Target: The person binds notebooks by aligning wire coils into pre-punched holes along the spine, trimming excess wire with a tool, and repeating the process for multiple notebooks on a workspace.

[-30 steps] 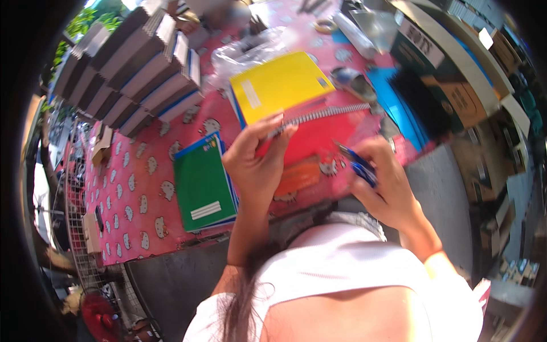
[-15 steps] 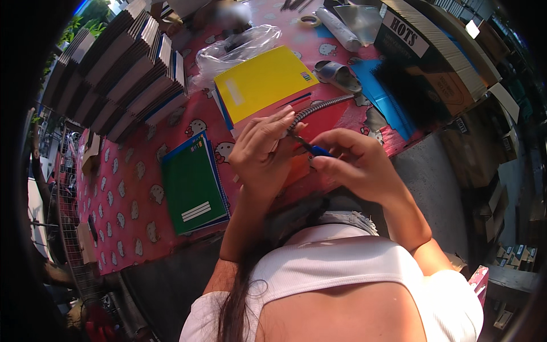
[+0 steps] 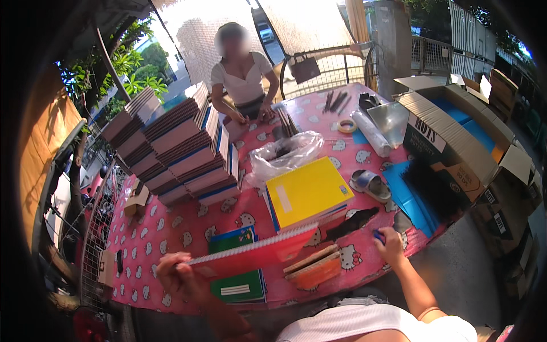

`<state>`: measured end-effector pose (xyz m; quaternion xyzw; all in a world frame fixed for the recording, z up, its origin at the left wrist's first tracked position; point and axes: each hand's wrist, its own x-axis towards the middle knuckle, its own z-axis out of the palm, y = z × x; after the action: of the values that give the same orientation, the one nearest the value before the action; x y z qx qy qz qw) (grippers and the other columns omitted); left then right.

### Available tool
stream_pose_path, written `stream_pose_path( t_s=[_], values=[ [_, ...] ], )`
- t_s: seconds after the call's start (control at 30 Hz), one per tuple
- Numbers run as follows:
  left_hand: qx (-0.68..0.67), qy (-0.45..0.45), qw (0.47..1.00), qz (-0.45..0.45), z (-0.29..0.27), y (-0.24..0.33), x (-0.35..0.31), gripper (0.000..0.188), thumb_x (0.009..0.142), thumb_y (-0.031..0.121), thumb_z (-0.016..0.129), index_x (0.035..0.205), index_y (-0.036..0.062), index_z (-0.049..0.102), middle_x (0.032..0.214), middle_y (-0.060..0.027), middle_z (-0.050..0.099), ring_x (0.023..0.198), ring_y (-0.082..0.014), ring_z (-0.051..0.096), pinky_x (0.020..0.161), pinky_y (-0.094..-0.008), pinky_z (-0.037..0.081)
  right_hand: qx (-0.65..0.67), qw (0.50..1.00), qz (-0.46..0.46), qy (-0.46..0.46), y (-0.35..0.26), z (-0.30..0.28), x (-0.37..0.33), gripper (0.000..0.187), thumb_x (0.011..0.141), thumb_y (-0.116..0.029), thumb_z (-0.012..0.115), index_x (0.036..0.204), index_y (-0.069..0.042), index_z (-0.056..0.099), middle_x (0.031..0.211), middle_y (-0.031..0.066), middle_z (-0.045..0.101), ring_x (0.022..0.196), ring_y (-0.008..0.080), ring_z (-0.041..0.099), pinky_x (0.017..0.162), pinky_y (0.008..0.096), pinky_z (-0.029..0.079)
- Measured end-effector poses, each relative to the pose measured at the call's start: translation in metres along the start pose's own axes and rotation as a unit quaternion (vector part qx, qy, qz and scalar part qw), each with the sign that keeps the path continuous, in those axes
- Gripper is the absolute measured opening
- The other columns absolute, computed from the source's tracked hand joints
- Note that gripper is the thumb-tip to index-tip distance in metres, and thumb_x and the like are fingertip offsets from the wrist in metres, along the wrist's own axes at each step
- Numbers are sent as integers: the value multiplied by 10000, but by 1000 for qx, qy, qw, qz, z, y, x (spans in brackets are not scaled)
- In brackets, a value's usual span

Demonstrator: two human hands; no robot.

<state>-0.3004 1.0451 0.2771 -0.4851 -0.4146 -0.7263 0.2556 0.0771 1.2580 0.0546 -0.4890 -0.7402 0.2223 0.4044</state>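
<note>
My left hand (image 3: pixel 185 276) grips one end of a red spiral notebook (image 3: pixel 256 251), which is raised and tilted edge-up above the table. Its coil runs along the upper edge. Closed at the right, my right hand (image 3: pixel 392 246) holds a small blue-handled tool (image 3: pixel 378 234), mostly hidden by the fingers and apart from the notebook. Behind the red notebook lie green notebooks (image 3: pixel 236 289), partly covered by it. Beyond it rests a stack topped by a yellow notebook (image 3: pixel 310 191). An orange block with brown edges (image 3: pixel 313 269) is between my hands.
Tall stacks of notebooks (image 3: pixel 171 151) stand at the left. A clear plastic bag (image 3: pixel 290 151), tape roll (image 3: pixel 346 125), sandal (image 3: pixel 371 185), blue sheets (image 3: pixel 407 199) and black bundle (image 3: pixel 433 188) lie on the table. Cardboard boxes (image 3: pixel 450 142) stand right. Across the table is a person (image 3: pixel 245 85).
My hands have parted: the left has swung left with the red notebook, the right has drawn away with the blue-handled tool. The view has tilted up, bringing the person across into sight.
</note>
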Motion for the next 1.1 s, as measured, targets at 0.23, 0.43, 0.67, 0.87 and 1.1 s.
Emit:
stream_pose_path(
  t_s=[0.23, 0.43, 0.67, 0.87, 1.1],
  values=[
    [206, -300, 929, 58, 0, -96, 30, 86, 767, -6, 605, 844, 32, 611, 609, -67, 571, 500, -111, 497, 448, -243, 375, 15, 999, -30, 16, -20, 46, 98, 411, 679, -392, 780, 865, -36, 695, 1167, 203, 555, 1119, 365, 502, 962, 434, 405],
    [468, -455, 752, -86, -18, -203, -105, 570, 872, 507, 547, 1317, 159, 476, 1404, -129, 406, 1320, -317, 346, 1056, -672, 85, -60, 979, 112, -161, -15, 102, 192, 485, 716, -402, 771, 914, 25, 653, 925, 203, 646, 947, 328, 606, 830, 400, 469],
    [483, -425, 687, -339, -82, -188, -184, 654, 793, 612, 588, 1306, 211, 541, 1502, -77, 312, 1401, -283, 246, 1027, -730, -2, -65, 975, 121, -174, -26, 121, 193, 372, 741, -238, 741, 925, 60, 615, 950, 253, 646, 977, 383, 618, 819, 426, 487],
    [273, -168, 870, -375, -2, -148, -165, 423, 801, 249, 718, 1184, 111, 607, 1394, -144, 426, 1299, -294, 402, 1090, -530, 236, -123, 988, -15, -87, -39, 107, 189, 265, 801, -134, 663, 941, 52, 538, 907, 254, 626, 889, 414, 619, 761, 445, 498],
    [34, -82, 869, -487, 70, -87, -128, 739, 778, 112, 737, 1385, 35, 322, 1347, -165, 451, 1231, -262, 466, 960, -380, 427, 193, 954, -216, -78, -136, 29, 130, 163, 862, -18, 586, 942, -29, 445, 738, 79, 575, 704, 209, 632, 618, 364, 510]
  ],
)
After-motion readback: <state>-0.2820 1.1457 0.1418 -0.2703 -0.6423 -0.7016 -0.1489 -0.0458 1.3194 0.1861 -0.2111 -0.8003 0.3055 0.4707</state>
